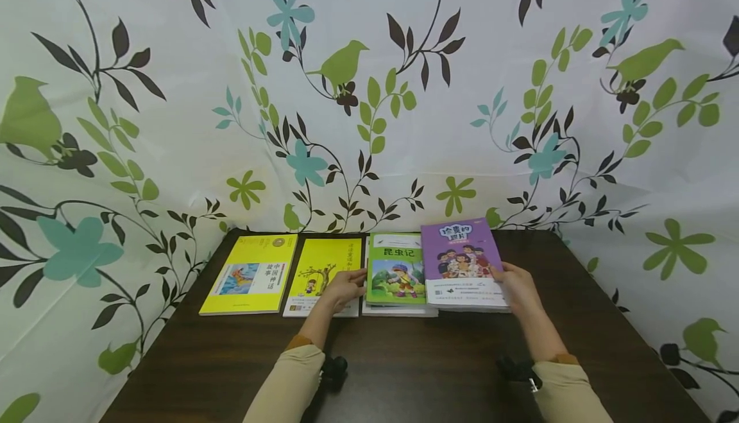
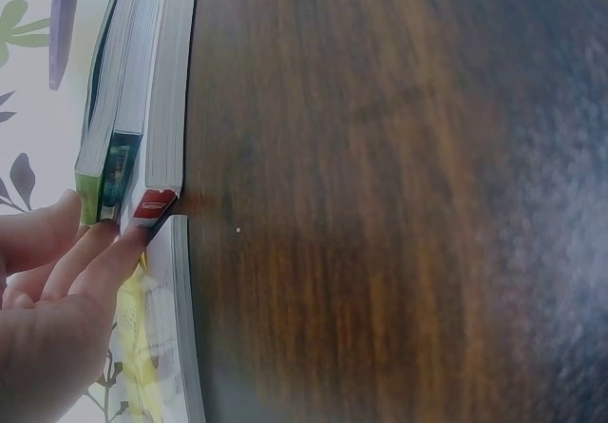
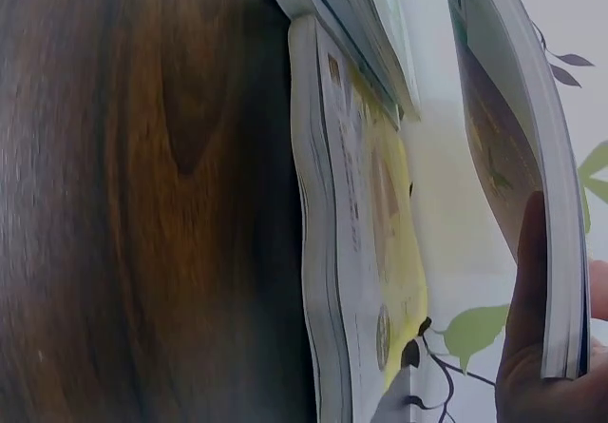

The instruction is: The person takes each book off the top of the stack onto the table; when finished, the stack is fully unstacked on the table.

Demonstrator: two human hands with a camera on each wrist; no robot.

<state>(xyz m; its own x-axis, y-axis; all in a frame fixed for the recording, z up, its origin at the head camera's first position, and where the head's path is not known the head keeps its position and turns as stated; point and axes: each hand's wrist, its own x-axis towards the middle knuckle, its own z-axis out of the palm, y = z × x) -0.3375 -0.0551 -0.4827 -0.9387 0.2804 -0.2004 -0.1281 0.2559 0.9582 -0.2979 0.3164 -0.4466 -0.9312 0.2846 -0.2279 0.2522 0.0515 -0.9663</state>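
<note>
Right hand pinches purple-and-white rectangular paperback by its right edge, raised. Left hand, fingers loosely extended, touches spines of green-topped paper book stack.

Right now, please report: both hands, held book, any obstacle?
Right hand grips purple-and-white paper book, aloft. Left hand touches book stack topped by green-covered book. Possible obstacle: yellow-and-white paper book underneath.

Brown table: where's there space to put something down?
The table is bare midway between the left sleeve and right sleeve, and between the right hand and the table's right edge. Crowded: the back, from the leftmost book to the held purple book.
</note>
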